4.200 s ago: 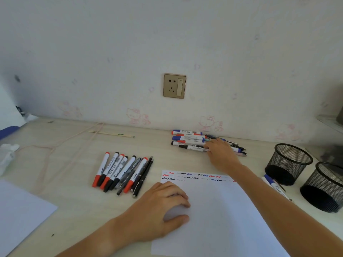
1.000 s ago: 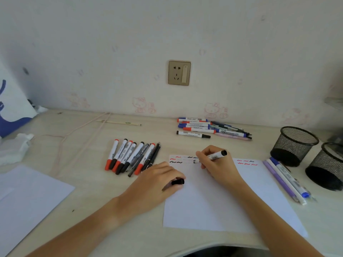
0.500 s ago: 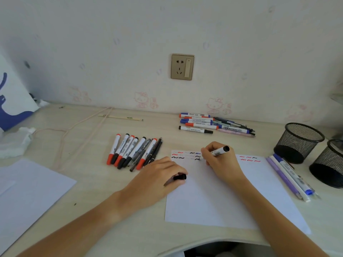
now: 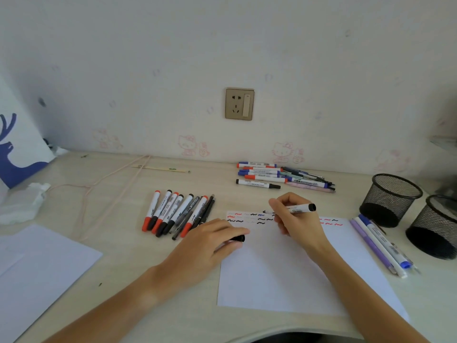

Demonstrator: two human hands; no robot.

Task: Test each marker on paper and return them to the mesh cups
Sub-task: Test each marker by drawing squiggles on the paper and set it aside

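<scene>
My right hand grips a white marker with a black end, its tip on the top edge of the white paper among red, black and blue squiggles. My left hand rests on the paper's left edge and pinches a black cap. A row of red and black markers lies left of the paper. A second pile of markers lies near the wall. Two empty black mesh cups stand at the right.
Purple, white and blue pens lie between the paper and the cups. Another white sheet lies at the left, with crumpled tissue and a thin cord behind it. A wall socket sits above the desk.
My right hand took a marker from the far pile and brought it to the paper. Over the last second it has drawn along the top rows while my left hand kept hold of the cap.
</scene>
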